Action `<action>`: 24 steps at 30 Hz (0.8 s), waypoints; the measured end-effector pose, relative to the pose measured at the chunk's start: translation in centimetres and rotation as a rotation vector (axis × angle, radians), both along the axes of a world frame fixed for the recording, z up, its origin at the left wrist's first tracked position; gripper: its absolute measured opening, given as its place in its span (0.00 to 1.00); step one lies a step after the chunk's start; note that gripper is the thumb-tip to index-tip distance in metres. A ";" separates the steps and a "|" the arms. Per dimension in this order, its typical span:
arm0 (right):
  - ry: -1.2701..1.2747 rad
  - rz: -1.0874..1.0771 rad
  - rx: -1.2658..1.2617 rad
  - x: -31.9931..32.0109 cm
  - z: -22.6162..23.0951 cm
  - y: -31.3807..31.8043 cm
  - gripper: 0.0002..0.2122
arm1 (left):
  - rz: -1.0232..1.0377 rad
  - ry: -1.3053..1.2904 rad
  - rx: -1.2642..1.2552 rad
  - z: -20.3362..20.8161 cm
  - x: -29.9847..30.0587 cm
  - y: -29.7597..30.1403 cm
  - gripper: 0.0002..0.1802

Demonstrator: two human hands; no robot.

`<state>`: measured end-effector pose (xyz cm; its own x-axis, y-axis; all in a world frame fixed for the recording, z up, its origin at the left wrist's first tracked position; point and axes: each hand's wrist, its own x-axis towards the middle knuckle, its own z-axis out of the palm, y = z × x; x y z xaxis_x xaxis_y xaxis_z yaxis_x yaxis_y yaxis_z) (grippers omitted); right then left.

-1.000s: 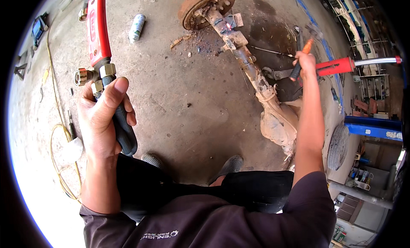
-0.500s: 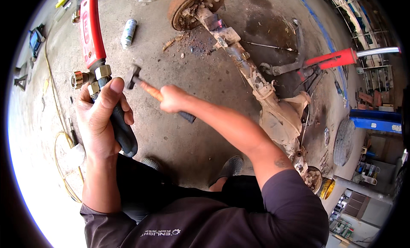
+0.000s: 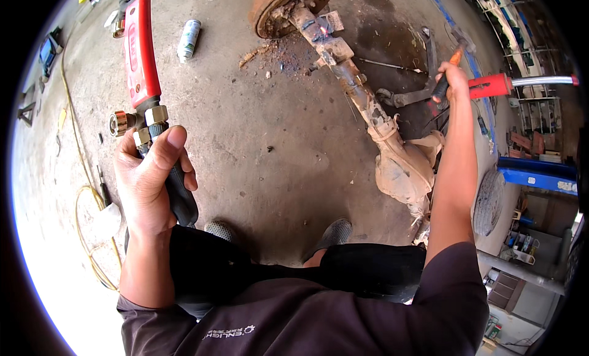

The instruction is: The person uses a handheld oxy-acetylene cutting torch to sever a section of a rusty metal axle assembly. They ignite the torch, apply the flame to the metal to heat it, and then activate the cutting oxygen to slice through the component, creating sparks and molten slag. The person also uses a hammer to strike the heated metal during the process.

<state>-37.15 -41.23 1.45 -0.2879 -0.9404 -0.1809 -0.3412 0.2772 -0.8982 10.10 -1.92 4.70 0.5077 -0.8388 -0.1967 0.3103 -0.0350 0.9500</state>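
Note:
My left hand [image 3: 150, 178] is closed around the black hose end of a gas torch [image 3: 140, 55], just below its metal nuts. The torch has a red handle and a round brass valve knob, and it points away from me. Out to the right, my right hand [image 3: 453, 80] grips a hammer [image 3: 456, 56] with an orange shaft and a black grip; its head is blurred and points away from me. Between my hands lies a rusty vehicle axle [image 3: 402, 166] on the floor, with a brake drum [image 3: 261, 21] at its far end.
A spray can [image 3: 189, 41] stands or lies beyond the torch, I cannot tell which. Rust debris [image 3: 270, 56] is scattered by the drum. A red cylinder with a chrome rod [image 3: 491, 86] is beside my right hand. A tyre [image 3: 489, 202] and yellow hose [image 3: 80, 221] flank me.
My right hand has swung the hammer from beside the torch, across my front, to the far right over the axle. My left hand still holds the torch in nearly the same place.

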 end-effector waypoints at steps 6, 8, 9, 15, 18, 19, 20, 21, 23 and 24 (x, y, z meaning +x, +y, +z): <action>0.076 0.053 0.089 4.0 -4.6 -1.4 0.04 | -0.042 -0.002 0.001 -0.1 -0.5 -0.7 0.14; 0.676 0.429 0.077 17.6 -13.3 10.5 0.09 | -0.002 -0.028 -0.015 0.3 -1.3 -1.1 0.14; 0.729 0.716 0.120 23.3 -14.8 17.8 0.10 | -0.015 -0.037 -0.038 0.4 -1.4 -1.4 0.14; 0.383 1.784 0.348 39.2 -25.7 38.3 0.26 | -0.055 0.032 -0.062 2.4 -4.2 -0.8 0.14; 0.377 1.627 0.486 38.4 -24.9 33.4 0.12 | -0.061 0.000 -0.043 2.1 -3.6 0.1 0.15; 0.426 1.517 0.486 36.5 -22.9 28.6 0.09 | -0.047 0.003 -0.045 2.1 -3.0 0.2 0.15; 0.478 1.351 0.479 33.6 -20.5 23.3 0.08 | -0.039 0.009 -0.045 2.0 -2.6 0.2 0.15; 0.536 1.122 0.411 29.3 -18.8 16.8 0.08 | -0.024 0.016 -0.041 1.9 -2.4 0.1 0.15; 0.335 0.715 0.224 17.6 -9.8 8.4 0.06 | -0.047 0.043 -0.036 1.8 -1.5 0.8 0.15; 0.355 0.519 0.111 14.6 -6.7 7.6 0.08 | -0.024 0.034 -0.035 1.6 -0.5 1.1 0.14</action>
